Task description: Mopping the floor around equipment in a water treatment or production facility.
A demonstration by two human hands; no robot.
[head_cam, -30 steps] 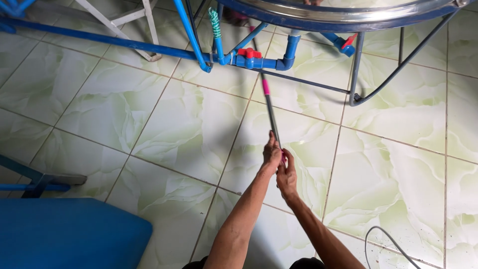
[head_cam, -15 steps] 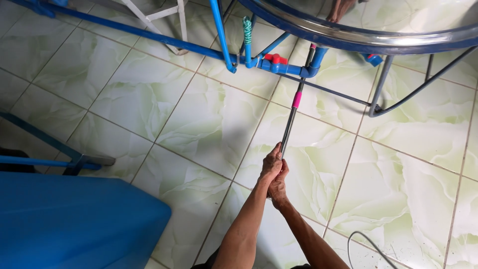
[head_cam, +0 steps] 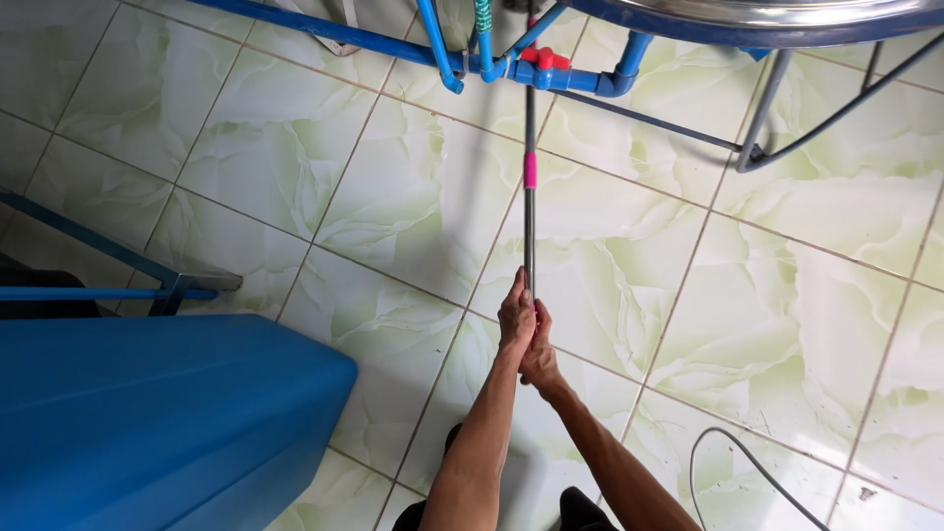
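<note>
Fingers of both hands are curled tight around the near end of the long thin grey metal pole with a pink band [head_cam: 529, 211], the left hand [head_cam: 515, 320] stacked just above the right hand [head_cam: 538, 356] at lower centre of the frame. That pole runs almost straight up the frame to the blue plastic pipework with a red valve handle [head_cam: 551, 71] at top centre; its far tip is hidden among the pipes, so what it touches there cannot be told

To handle a pole this long well, I judge that the two hands should stay close and firm as they are, the shaft kept in line with the forearms so that the far end does not wander, and any push kept gentle near the plastic joints, which could crack

Smooth, glossy pale green marbled floor tiles [head_cam: 393, 197] with dark grout lines lie under it all. A rounded blue plastic container [head_cam: 147, 423] fills the lower left, a curved steel rim on a dark metal frame [head_cam: 787, 15] spans the upper right, and a thin grey cable [head_cam: 747, 462] loops at lower right
</note>
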